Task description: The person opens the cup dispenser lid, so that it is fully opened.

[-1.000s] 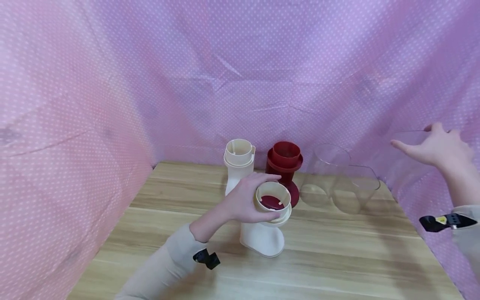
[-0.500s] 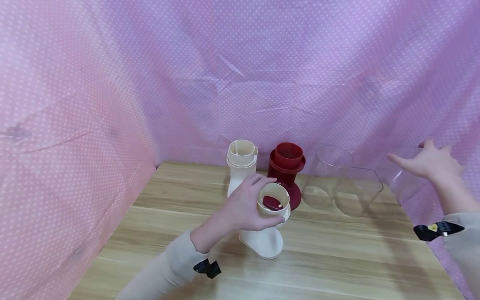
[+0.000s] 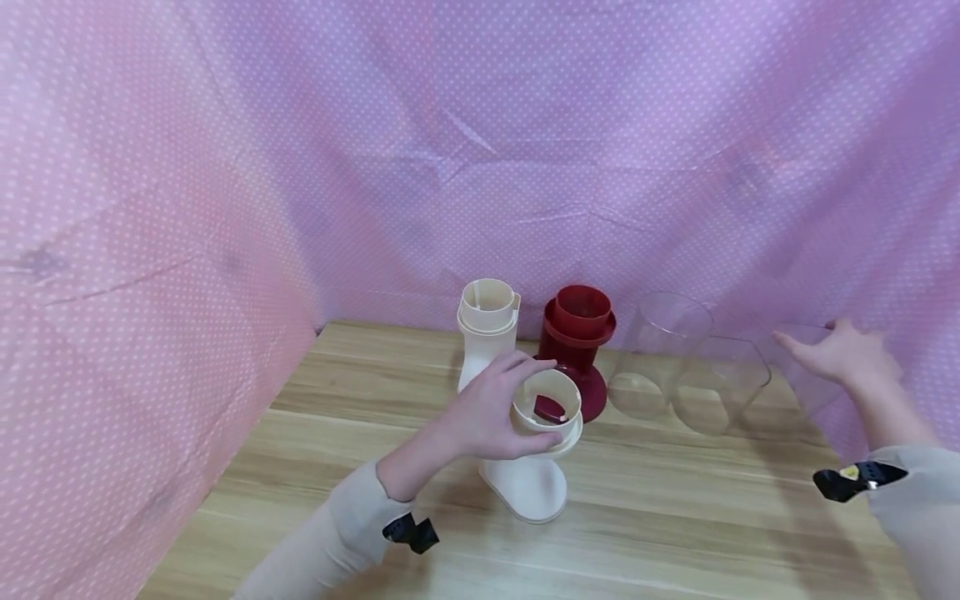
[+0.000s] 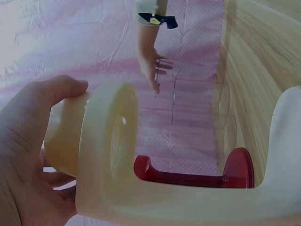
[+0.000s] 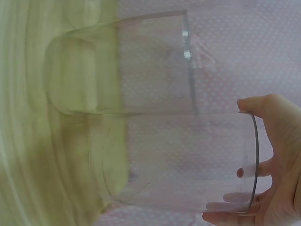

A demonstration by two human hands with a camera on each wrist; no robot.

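My left hand point(image 3: 487, 417) grips the upper ring of a cream plastic stand point(image 3: 531, 492), thumb and fingers spread round it. The stand is upright, its rounded foot low over the table; a dark red piece point(image 3: 550, 408) shows through the ring. My right hand point(image 3: 851, 358) holds a clear, open-topped container point(image 5: 188, 160) by its rim, with thumb and fingers on opposite sides. It is at the table's right side, beside another clear container point(image 3: 720, 387). In the left wrist view, the ring point(image 4: 101, 150) and arm of the cream stand fill the foreground.
Behind the gripped stand are a second cream stand point(image 3: 487, 333) and a red stand point(image 3: 573, 350). Another clear container point(image 3: 656, 367) stands to the right of the red one. A pink dotted cloth point(image 3: 525, 167) hangs around the wooden table point(image 3: 315, 500).
My right hand has come down with the clear container, from above the table's right edge to beside the other clear ones. My left hand stays at the cream stand almost unmoved.
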